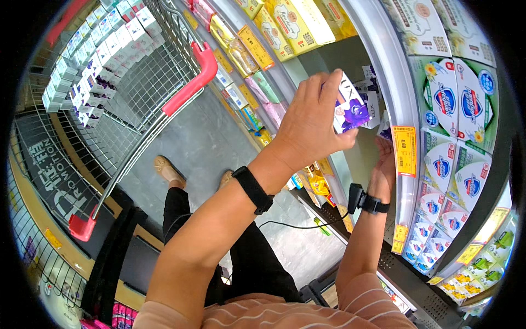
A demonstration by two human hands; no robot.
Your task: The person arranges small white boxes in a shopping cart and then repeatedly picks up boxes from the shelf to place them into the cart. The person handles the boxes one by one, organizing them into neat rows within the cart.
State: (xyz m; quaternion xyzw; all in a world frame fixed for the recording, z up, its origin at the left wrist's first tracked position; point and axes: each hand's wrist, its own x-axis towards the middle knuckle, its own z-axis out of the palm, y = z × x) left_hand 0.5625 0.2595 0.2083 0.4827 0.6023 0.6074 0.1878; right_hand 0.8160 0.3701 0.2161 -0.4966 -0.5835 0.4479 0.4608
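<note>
My left hand [314, 117] grips a white Lux soap box [352, 107] with a purple flower, its fingers and thumb around the box, in front of a shelf bay. Reaching under the shelf's front rail, my right hand [385, 153] is partly hidden; its fingertips are at another white and purple box [385, 125], and whether they hold it I cannot tell. More Lux boxes [372, 109] stand inside the bay behind the held one.
A wire shopping cart [141, 123] with a red handle [189, 88] stands at the left, many small soap boxes [111, 45] stacked in it. Yellow soap packs [296, 24] fill the shelf above the bay. Safeguard packs [446, 98] line the shelf at right, behind a rail with price tags [404, 150].
</note>
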